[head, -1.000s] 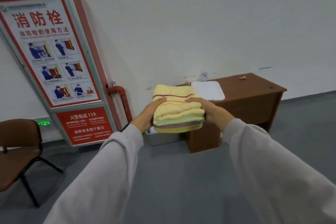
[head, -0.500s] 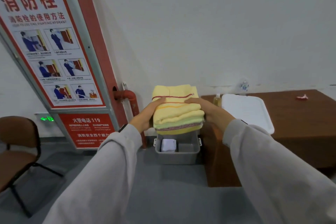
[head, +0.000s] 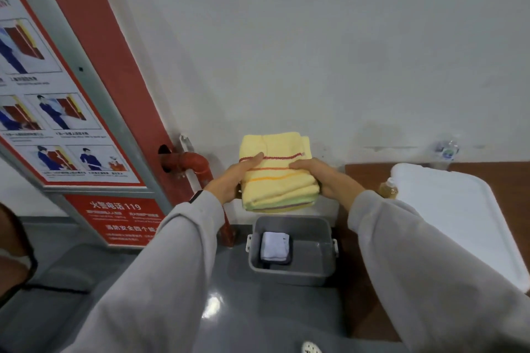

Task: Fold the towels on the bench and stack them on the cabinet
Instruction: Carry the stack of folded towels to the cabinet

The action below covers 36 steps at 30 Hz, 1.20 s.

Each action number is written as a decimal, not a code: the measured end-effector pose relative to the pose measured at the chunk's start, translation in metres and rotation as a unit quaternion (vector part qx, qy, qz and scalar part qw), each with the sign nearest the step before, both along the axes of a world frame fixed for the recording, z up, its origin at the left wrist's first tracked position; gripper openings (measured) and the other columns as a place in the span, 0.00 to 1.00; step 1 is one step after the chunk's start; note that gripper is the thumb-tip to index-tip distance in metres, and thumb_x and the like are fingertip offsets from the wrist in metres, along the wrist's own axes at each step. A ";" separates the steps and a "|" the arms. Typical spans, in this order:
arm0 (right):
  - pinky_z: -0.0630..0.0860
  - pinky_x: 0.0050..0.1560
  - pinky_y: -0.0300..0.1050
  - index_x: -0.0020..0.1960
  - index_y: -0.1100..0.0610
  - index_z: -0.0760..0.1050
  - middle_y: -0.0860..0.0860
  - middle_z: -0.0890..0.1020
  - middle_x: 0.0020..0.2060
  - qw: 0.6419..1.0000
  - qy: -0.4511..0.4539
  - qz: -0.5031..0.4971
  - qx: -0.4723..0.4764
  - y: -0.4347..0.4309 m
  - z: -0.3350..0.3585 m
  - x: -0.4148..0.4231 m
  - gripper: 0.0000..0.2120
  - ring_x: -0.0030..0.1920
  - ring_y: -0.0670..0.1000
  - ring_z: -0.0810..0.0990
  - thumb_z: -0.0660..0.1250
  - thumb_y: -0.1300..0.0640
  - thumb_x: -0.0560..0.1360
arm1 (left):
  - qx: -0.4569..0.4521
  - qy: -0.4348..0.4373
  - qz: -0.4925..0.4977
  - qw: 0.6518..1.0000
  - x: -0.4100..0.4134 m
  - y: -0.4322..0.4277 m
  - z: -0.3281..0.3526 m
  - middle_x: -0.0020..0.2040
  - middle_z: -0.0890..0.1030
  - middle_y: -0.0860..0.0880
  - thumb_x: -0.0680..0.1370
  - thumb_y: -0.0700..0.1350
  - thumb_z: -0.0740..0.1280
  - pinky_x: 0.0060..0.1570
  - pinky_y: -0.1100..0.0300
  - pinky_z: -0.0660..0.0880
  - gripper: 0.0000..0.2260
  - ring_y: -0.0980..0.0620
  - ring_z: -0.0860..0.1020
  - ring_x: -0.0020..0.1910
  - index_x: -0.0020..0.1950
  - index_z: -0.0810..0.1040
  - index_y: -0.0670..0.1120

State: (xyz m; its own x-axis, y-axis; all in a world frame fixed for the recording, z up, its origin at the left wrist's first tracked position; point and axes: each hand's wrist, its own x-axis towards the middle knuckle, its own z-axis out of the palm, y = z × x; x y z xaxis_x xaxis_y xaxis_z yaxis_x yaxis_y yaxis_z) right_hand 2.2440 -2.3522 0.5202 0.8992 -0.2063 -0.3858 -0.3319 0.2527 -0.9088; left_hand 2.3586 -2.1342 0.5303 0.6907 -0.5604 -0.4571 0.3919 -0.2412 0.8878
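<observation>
**Towel stack** (head: 277,175): folded yellow towels with red and orange stripes and a pale green layer lower down. Held in the air in front of the white wall, above the far edge of the grey bin and just left of the cabinet.

**Left hand** (head: 231,180): grasps the stack's left side, thumb laid across the top. The fingers are hidden beneath.

**Right hand** (head: 327,180): grasps the right side in the same way.

**Cabinet** (head: 367,172): brown surface, right of the stack.

**White tray** (head: 453,223): lies flat and takes up much of the near cabinet surface.

**Small bottle** (head: 387,189): yellowish contents, upright at the tray's left edge, just beside the right wrist.

**Clear bottle** (head: 446,149): far, against the wall.

**Grey bin** (head: 289,274): on the floor, touching the cabinet's left side. It holds a white item (head: 274,246), possibly a folded cloth.

**Red pipe** (head: 196,163): comes out of the fire-hydrant panel (head: 57,112), left of the stack.
</observation>
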 end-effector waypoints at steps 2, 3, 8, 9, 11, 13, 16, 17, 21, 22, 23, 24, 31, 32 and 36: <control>0.78 0.65 0.61 0.67 0.60 0.77 0.59 0.85 0.57 1.000 0.017 0.007 0.013 -0.021 -0.024 0.042 0.29 0.59 0.61 0.84 0.78 0.54 0.68 | 0.024 0.010 0.014 1.000 0.040 -0.023 -0.027 0.59 0.85 0.48 0.59 0.70 0.82 0.62 0.41 0.79 0.44 0.43 0.84 0.58 0.69 0.76 0.51; 0.78 0.65 0.61 0.66 0.60 0.77 0.59 0.85 0.57 0.999 0.027 0.009 0.018 -0.032 -0.039 0.064 0.27 0.58 0.61 0.84 0.77 0.54 0.70 | 0.031 0.015 0.021 0.999 0.060 -0.034 -0.043 0.59 0.86 0.48 0.58 0.70 0.81 0.62 0.42 0.79 0.44 0.43 0.84 0.58 0.69 0.77 0.51; 0.79 0.62 0.61 0.66 0.59 0.78 0.59 0.86 0.56 0.996 0.078 0.009 0.043 -0.082 -0.126 0.157 0.31 0.57 0.61 0.85 0.79 0.52 0.66 | 0.049 0.040 0.045 0.997 0.149 -0.084 -0.128 0.58 0.86 0.47 0.59 0.68 0.82 0.62 0.44 0.79 0.44 0.44 0.84 0.57 0.69 0.77 0.49; 0.80 0.61 0.62 0.67 0.59 0.77 0.59 0.86 0.56 0.995 0.085 0.006 0.045 -0.091 -0.147 0.174 0.33 0.57 0.61 0.85 0.80 0.52 0.64 | 0.050 0.042 0.051 0.997 0.163 -0.092 -0.145 0.58 0.86 0.48 0.59 0.68 0.82 0.62 0.44 0.79 0.44 0.44 0.84 0.57 0.69 0.77 0.49; 0.82 0.57 0.63 0.69 0.57 0.74 0.60 0.85 0.57 0.993 0.106 -0.011 0.053 -0.107 -0.195 0.205 0.42 0.55 0.62 0.86 0.84 0.50 0.59 | 0.055 0.047 0.058 0.996 0.186 -0.105 -0.180 0.58 0.86 0.48 0.61 0.66 0.82 0.61 0.45 0.80 0.42 0.45 0.85 0.56 0.69 0.78 0.48; 0.82 0.54 0.65 0.72 0.56 0.70 0.60 0.84 0.59 0.989 0.131 -0.022 0.061 -0.120 -0.251 0.232 0.51 0.54 0.63 0.86 0.88 0.48 0.53 | 0.048 0.062 0.065 0.995 0.204 -0.114 -0.217 0.57 0.86 0.47 0.64 0.64 0.82 0.61 0.45 0.80 0.39 0.45 0.85 0.56 0.68 0.78 0.46; 0.83 0.54 0.64 0.71 0.56 0.70 0.60 0.83 0.59 0.986 0.142 -0.039 0.074 -0.130 -0.319 0.258 0.53 0.54 0.61 0.86 0.88 0.48 0.51 | 0.050 0.083 0.082 0.992 0.228 -0.124 -0.278 0.56 0.87 0.46 0.68 0.60 0.81 0.56 0.47 0.82 0.32 0.45 0.86 0.54 0.66 0.79 0.45; 0.83 0.54 0.63 0.71 0.57 0.70 0.60 0.84 0.59 0.986 0.143 -0.041 0.076 -0.129 -0.335 0.264 0.53 0.55 0.61 0.86 0.87 0.48 0.51 | 0.049 0.085 0.084 0.992 0.236 -0.127 -0.302 0.55 0.87 0.46 0.68 0.59 0.81 0.56 0.48 0.82 0.32 0.46 0.86 0.53 0.66 0.79 0.46; 0.83 0.54 0.63 0.71 0.57 0.71 0.60 0.84 0.58 0.981 0.160 -0.050 0.094 -0.128 -0.439 0.283 0.47 0.55 0.62 0.86 0.86 0.50 0.56 | 0.054 0.093 0.077 0.991 0.258 -0.132 -0.402 0.55 0.87 0.45 0.71 0.57 0.80 0.53 0.48 0.83 0.27 0.45 0.86 0.53 0.65 0.79 0.46; 0.83 0.53 0.64 0.71 0.56 0.71 0.60 0.84 0.59 0.980 0.168 -0.051 0.097 -0.125 -0.468 0.285 0.46 0.54 0.62 0.86 0.86 0.51 0.57 | 0.055 0.094 0.073 0.991 0.263 -0.132 -0.431 0.56 0.86 0.45 0.72 0.56 0.79 0.54 0.48 0.83 0.25 0.45 0.86 0.53 0.64 0.79 0.46; 0.82 0.54 0.64 0.71 0.55 0.71 0.59 0.84 0.59 0.977 0.180 -0.056 0.098 -0.122 -0.496 0.285 0.46 0.54 0.62 0.86 0.86 0.51 0.57 | 0.058 0.096 0.067 0.991 0.267 -0.132 -0.462 0.56 0.86 0.45 0.71 0.57 0.79 0.56 0.46 0.82 0.26 0.45 0.86 0.53 0.65 0.79 0.47; 0.82 0.54 0.64 0.70 0.55 0.71 0.59 0.84 0.58 0.975 0.186 -0.061 0.100 -0.119 -0.523 0.285 0.44 0.55 0.62 0.86 0.85 0.51 0.58 | 0.064 0.095 0.062 0.991 0.269 -0.131 -0.492 0.57 0.86 0.46 0.69 0.59 0.80 0.58 0.44 0.81 0.29 0.44 0.85 0.54 0.65 0.79 0.47; 0.82 0.58 0.63 0.69 0.57 0.74 0.57 0.86 0.56 0.974 0.196 -0.049 0.098 -0.114 -0.735 0.282 0.40 0.55 0.61 0.86 0.82 0.53 0.60 | 0.056 0.122 0.070 0.988 0.268 -0.132 -0.723 0.57 0.86 0.47 0.71 0.58 0.80 0.55 0.44 0.82 0.29 0.44 0.85 0.55 0.68 0.77 0.51; 0.82 0.57 0.63 0.69 0.56 0.74 0.57 0.86 0.56 0.973 0.203 -0.050 0.096 -0.114 -0.769 0.282 0.40 0.54 0.61 0.86 0.82 0.53 0.60 | 0.055 0.126 0.069 0.988 0.267 -0.132 -0.754 0.57 0.86 0.47 0.72 0.57 0.79 0.55 0.44 0.82 0.27 0.44 0.85 0.55 0.68 0.78 0.51; 0.84 0.52 0.59 0.70 0.56 0.72 0.58 0.85 0.56 0.968 0.224 -0.052 0.104 -0.106 -0.882 0.282 0.41 0.52 0.60 0.86 0.81 0.52 0.59 | 0.054 0.138 0.062 0.987 0.267 -0.128 -0.870 0.58 0.86 0.46 0.72 0.55 0.79 0.56 0.42 0.82 0.26 0.43 0.85 0.56 0.67 0.78 0.51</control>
